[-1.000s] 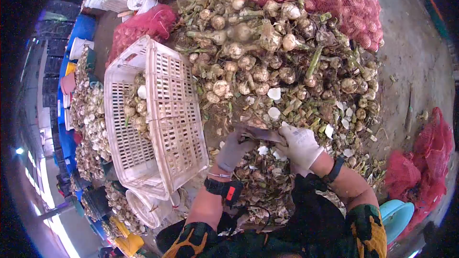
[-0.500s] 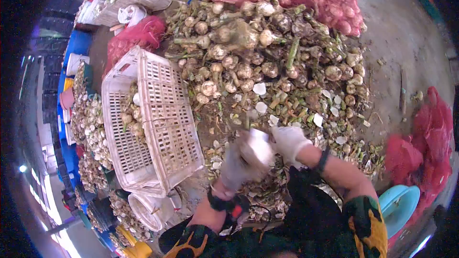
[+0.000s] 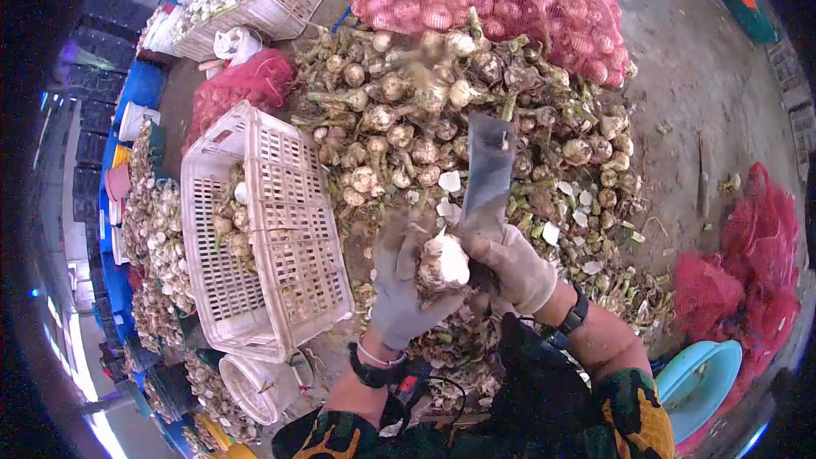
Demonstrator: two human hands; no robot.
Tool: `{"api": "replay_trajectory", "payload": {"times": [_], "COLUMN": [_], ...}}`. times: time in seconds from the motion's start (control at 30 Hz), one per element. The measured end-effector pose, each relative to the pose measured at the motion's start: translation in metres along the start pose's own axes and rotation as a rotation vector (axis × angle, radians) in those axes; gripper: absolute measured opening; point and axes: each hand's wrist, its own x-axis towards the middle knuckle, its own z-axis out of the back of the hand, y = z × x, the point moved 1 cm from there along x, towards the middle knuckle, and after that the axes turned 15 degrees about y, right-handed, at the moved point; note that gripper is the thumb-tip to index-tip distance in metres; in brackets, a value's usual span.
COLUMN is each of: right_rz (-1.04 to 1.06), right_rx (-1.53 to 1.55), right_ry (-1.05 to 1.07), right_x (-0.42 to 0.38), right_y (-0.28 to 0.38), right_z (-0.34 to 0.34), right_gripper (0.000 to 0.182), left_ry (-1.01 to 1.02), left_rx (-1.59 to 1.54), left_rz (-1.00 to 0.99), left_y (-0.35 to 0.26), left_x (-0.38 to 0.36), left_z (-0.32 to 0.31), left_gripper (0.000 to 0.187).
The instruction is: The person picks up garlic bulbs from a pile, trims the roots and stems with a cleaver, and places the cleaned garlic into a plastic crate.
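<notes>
**Blade up, bulb in hand at the garlic heap**

We sit before a wide garlic pile [image 3: 459, 119] spread over the ground, with a pink mesh sack [image 3: 501, 0] of bulbs behind it and a white crate [image 3: 280, 229], partly filled, tipped at our left. A red net [image 3: 748, 280] lies at the right, a blue basin [image 3: 693, 378] beside our knee. Cut stalks and white peelings litter the space between pile and lap.

Our left hand [image 3: 399, 280], in a grey glove, is closed around one bulb [image 3: 444, 262], held just above the trimmings with its pale cut face towards us. Our right hand [image 3: 514, 268], gloved too, grips the handle of a broad knife [image 3: 486, 174], whose blade stands upright beside the bulb and points at the pile.

To trim well, in our judgement, we should keep the left fingers behind the bulb's shoulder, clear of the edge, and cut close to the base so that no cloves are lost.

We can read no brand, label or writing anywhere; the watch face is too small to tell.
</notes>
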Motion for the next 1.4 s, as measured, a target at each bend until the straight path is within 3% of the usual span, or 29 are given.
{"api": "replay_trajectory", "payload": {"times": [0.03, 0.1, 0.17, 0.2, 0.23, 0.27, 0.3, 0.33, 0.37, 0.4, 0.47, 0.53, 0.57, 0.6, 0.7, 0.8, 0.87, 0.97, 1.13, 1.23, 1.33, 1.37, 1.4], "right_rz": [0.015, 0.004, 0.019, -0.045, -0.106, -0.177, -0.084, -0.255, -0.425, -0.585, -0.476, -0.439, -0.478, -0.519, -0.215, -0.265, -0.224, -0.242, -0.117, -0.099, -0.115, -0.125, -0.134], "right_rx": [-0.153, -0.273, -0.334, -0.596, -0.860, -1.122, -1.228, -1.318, -1.406, -1.503, -1.412, -1.278, -1.201, -1.124, -0.812, -0.815, -0.772, -0.749, -0.464, -0.197, -0.239, -0.295, -0.351], "right_ry": [0.010, -0.025, -0.051, -0.058, -0.072, -0.090, -0.022, -0.042, -0.071, -0.101, -0.317, -0.422, -0.414, -0.405, -0.369, -0.360, -0.361, -0.385, -0.369, -0.328, -0.326, -0.313, -0.300], "right_x": [-0.001, -0.001, 0.004, 0.004, 0.001, -0.004, -0.007, -0.008, -0.008, -0.005, -0.009, -0.013, -0.011, -0.007, 0.004, 0.012, 0.011, 0.016, 0.049, 0.063, 0.053, 0.047, 0.041], "right_y": [0.002, 0.004, -0.015, -0.012, -0.005, 0.001, 0.011, 0.004, -0.006, -0.009, -0.017, -0.024, -0.017, -0.010, -0.028, -0.037, -0.052, -0.042, -0.059, -0.048, -0.049, -0.049, -0.049], "right_z": [0.003, 0.004, 0.011, 0.012, 0.016, 0.017, 0.013, 0.023, 0.038, 0.054, 0.071, 0.078, 0.072, 0.066, 0.068, 0.077, 0.091, 0.083, 0.081, 0.052, 0.046, 0.048, 0.049], "right_gripper": [0.029, 0.029, 0.031, 0.030, 0.030, 0.030, 0.033, 0.034, 0.035, 0.036, 0.040, 0.041, 0.039, 0.038, 0.033, 0.031, 0.031, 0.030, 0.031, 0.030, 0.031, 0.032, 0.032], "left_ry": [-0.031, -0.245, -0.059, 0.031, 0.113, 0.107, 0.105, 0.105, 0.170, 0.064, -0.256, -0.612, -0.757, -0.683, -0.461, -0.263, -0.186, -0.130, -0.086, -0.150, -0.018, -0.023, 0.036], "left_rx": [0.031, -0.921, -0.904, -0.738, -0.568, -0.414, -0.263, -0.110, 0.039, -0.406, -0.887, -0.581, -0.250, -0.179, 0.020, 0.248, 0.289, 0.024, -0.271, 0.110, -0.462, -0.427, -0.671], "left_rz": [0.003, 0.158, 0.303, 0.312, 0.311, 0.199, 0.091, -0.015, 0.075, 0.150, 0.191, 0.174, 0.168, 0.214, 0.353, 0.555, 0.680, 0.706, 0.283, 0.029, 0.106, 0.036, 0.085], "left_y": [-0.007, -0.032, 0.008, 0.023, 0.038, 0.034, 0.026, 0.021, 0.024, 0.026, 0.016, 0.017, 0.026, 0.036, 0.106, 0.169, 0.217, 0.239, 0.127, 0.098, 0.087, 0.075, 0.079], "left_x": [-0.001, 0.012, 0.005, 0.003, 0.001, 0.003, 0.005, 0.005, 0.002, 0.002, -0.007, -0.014, -0.014, -0.008, 0.011, 0.063, 0.093, 0.111, 0.072, 0.050, 0.047, 0.046, 0.043], "left_z": [0.004, -0.001, -0.015, -0.017, -0.020, -0.015, -0.010, -0.006, 0.000, 0.017, 0.068, 0.133, 0.155, 0.156, 0.130, 0.068, 0.039, 0.038, 0.007, -0.023, -0.027, -0.023, -0.028], "left_gripper": [0.092, 0.059, 0.041, 0.031, 0.035, 0.032, 0.028, 0.025, 0.027, 0.025, 0.025, 0.033, 0.039, 0.045, 0.062, 0.077, 0.081, 0.074, 0.063, 0.063, 0.069, 0.059, 0.057]}}
